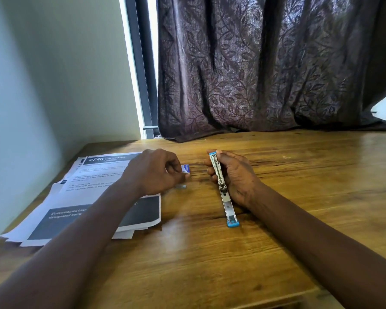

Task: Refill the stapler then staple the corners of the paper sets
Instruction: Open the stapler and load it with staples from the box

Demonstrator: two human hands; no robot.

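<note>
A blue and metal stapler point(223, 190) lies swung open flat on the wooden table, its metal channel facing up. My right hand point(234, 177) is closed around its far half. To the left, my left hand point(156, 172) pinches a small blue staple box point(185, 168) with its fingertips, just above the table. A short strip of staples point(181, 186) lies on the wood below that hand. Sets of printed paper point(85, 197) lie spread at the left, partly under my left forearm.
The wooden table point(299, 179) extends right and toward me. A pale wall borders the left side. A dark patterned curtain point(265, 68) hangs behind the far edge of the table, next to a window frame.
</note>
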